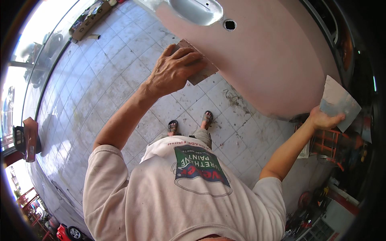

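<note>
My left hand [173, 66] grips a flat, rectangular brown-grey block [201, 74], fingers wrapped over it, at the left edge of a large pink-coated vehicle panel [273, 56]. The panel has a bare silver handle recess [195, 10] and a round hole [230, 25] near its top. At the right, my right hand [323, 118] holds a thin, flat grey plate [343, 104] by its lower part, pale pink material on its upper area, beside the panel's lower right end. I cannot tell whether the block touches the panel or is just over its edge.
My sandaled feet stand on tiled floor [100, 76]. A long cardboard box [88, 24] lies at upper left, by glass panes. A reddish-brown part [30, 136] sits at far left, a small red toy car [64, 233] at lower left. Orange racks [323, 142] and clutter are at lower right.
</note>
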Tool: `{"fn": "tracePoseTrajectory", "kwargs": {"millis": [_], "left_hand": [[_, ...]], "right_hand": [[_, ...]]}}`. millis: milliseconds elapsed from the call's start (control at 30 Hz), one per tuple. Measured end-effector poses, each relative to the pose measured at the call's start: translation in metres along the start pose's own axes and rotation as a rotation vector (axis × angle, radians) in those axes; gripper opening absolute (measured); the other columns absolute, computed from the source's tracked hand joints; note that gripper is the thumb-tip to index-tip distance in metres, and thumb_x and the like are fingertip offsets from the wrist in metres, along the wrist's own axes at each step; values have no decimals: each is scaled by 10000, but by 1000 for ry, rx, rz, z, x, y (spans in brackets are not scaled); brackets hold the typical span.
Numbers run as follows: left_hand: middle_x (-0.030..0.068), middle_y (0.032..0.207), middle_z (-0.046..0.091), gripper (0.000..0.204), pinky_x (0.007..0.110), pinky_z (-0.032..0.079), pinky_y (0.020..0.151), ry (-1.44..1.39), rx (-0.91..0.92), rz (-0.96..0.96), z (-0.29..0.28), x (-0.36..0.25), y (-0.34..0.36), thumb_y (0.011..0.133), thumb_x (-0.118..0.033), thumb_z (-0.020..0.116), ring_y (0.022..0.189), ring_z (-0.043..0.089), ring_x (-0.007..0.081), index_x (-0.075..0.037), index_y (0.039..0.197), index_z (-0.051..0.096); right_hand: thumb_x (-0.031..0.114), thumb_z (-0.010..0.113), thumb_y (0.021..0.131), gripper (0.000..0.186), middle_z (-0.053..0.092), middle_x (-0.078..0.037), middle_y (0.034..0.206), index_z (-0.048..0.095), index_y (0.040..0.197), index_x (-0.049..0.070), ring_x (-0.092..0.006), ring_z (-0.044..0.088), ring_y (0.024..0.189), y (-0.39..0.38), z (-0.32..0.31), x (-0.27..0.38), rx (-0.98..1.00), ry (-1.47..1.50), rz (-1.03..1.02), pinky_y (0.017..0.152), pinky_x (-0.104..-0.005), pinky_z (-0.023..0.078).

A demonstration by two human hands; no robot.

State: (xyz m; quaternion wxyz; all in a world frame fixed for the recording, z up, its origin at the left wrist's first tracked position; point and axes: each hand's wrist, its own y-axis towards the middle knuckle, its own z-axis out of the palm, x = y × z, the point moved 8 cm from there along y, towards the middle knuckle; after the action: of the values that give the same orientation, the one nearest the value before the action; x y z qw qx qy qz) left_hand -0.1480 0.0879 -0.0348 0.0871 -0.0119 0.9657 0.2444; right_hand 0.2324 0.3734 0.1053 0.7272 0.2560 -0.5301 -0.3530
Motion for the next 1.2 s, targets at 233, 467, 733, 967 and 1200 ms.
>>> {"fn": "tracePoseTrajectory", "kwargs": {"millis": [233, 467, 733, 967, 1200], "left_hand": [[-37, 1404, 740, 578, 457, 503, 1180, 32, -231, 52, -62, 34, 59, 863, 27, 790, 1358, 657, 213, -278, 1354, 789], [-74, 1409, 735, 577, 471, 471, 1217, 75, -278, 99, -42, 8, 62, 858, -9, 820, 1370, 643, 202, -296, 1357, 782], [-85, 1460, 692, 698, 491, 434, 1225, -12, -150, 20, 12, 12, -18, 792, 61, 785, 1402, 607, 200, -310, 1383, 766], [-3, 1406, 738, 564, 455, 577, 1121, 32, -301, 34, -70, 39, 69, 894, -18, 787, 1315, 688, 259, -280, 1394, 768], [-1, 1401, 742, 584, 458, 525, 1145, 70, -252, 22, -47, 1, 79, 858, 24, 777, 1346, 666, 244, -289, 1351, 789]], "right_hand": [[502, 582, 1058, 832, 438, -260, 1643, 374, 1621, -75, -431, 488, 1492, 1, 4, 0, 42, 33, -24, 1263, -558, 414], [499, 584, 1060, 844, 426, -246, 1664, 344, 1648, -57, -436, 482, 1499, 9, -5, -1, -52, 9, 38, 1275, -558, 396], [520, 597, 1055, 890, 401, -234, 1685, 297, 1674, -46, -434, 463, 1519, 2, 0, -1, -20, 17, 26, 1281, -564, 383], [518, 604, 1053, 892, 414, -239, 1676, 304, 1663, -59, -432, 471, 1512, 1, -3, -6, -34, 35, 65, 1264, -559, 409], [510, 618, 1043, 899, 404, -247, 1679, 303, 1664, -58, -434, 461, 1518, 2, 1, 0, 22, 71, 22, 1288, -561, 371]]}}
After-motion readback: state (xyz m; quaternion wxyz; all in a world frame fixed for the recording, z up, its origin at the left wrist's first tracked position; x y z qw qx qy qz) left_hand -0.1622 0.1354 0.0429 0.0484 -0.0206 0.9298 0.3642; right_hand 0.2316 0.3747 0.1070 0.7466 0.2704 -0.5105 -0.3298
